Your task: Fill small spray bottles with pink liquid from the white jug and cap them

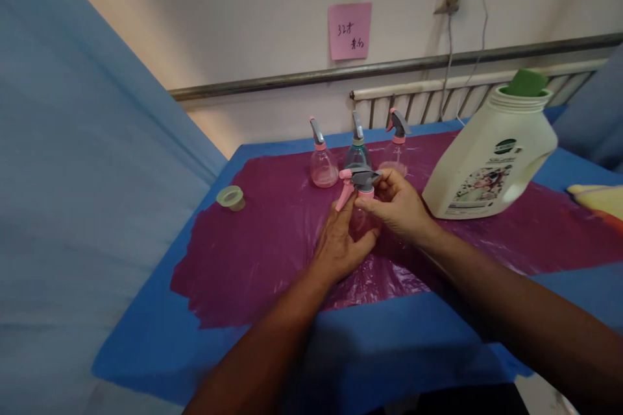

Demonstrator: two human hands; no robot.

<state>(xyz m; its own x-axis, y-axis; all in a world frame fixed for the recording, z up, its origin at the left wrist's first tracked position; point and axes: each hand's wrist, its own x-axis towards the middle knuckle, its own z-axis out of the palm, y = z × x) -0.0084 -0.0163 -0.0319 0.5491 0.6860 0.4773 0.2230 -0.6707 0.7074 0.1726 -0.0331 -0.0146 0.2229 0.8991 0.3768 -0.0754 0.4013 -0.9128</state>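
A clear spray bottle [359, 224] with a pink and grey trigger head [363, 176] stands upright between my hands. My left hand [338, 246] is wrapped around its body from the left. My right hand [403, 204] pinches the pink collar and the back of the trigger head. Part of the bottle is hidden behind my fingers. Just behind are a pink-tinted spray bottle [324, 167], a teal one [357, 154] and another pinkish one [395, 154], all with trigger heads on.
To the right stands a large cream detergent jug [479, 162] with a green piece [528, 82] in its mouth. A small pale green cup [230, 197] sits at left. Purple plastic sheeting [253, 253] covers the blue table [160, 331]. A yellow cloth [598, 198] lies far right.
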